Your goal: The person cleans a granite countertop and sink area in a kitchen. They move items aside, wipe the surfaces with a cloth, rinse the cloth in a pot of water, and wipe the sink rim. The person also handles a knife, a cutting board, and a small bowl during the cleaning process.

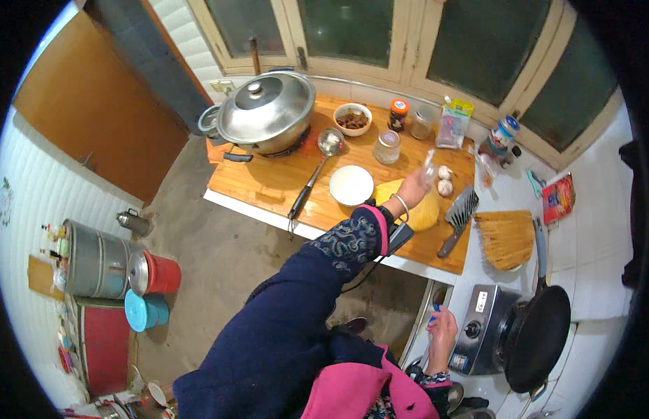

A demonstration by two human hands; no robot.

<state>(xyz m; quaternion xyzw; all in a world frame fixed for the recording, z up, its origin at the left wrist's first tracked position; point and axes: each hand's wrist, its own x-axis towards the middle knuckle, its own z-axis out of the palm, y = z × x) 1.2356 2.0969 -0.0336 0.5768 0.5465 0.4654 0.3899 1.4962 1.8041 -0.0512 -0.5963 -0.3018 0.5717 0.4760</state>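
My left hand (416, 186) reaches over a flat, rounded yellow sheet (423, 216) on the wooden board (261, 194); whether this is dough or cloth cannot be told. The hand is blurred, and a clear plastic piece (430, 160) shows at its fingertips. Just beyond it sit two garlic bulbs (445, 180). A cleaver (459, 220) with a patterned blade lies to their right. By the worktop's near edge, my right hand (442, 327) grips a small blue object (434, 312), partly hidden by the fingers. A white bowl (351, 185) with pale contents stands left of the yellow sheet.
A lidded steel wok (267, 107) stands at the far left, near a ladle (316, 173) and a bowl of brown food (353, 120). Glass jars (387, 146) line the back. At right are a straw-coloured slatted mat (505, 238) and a black pan (539, 338) on a gas stove (479, 330).
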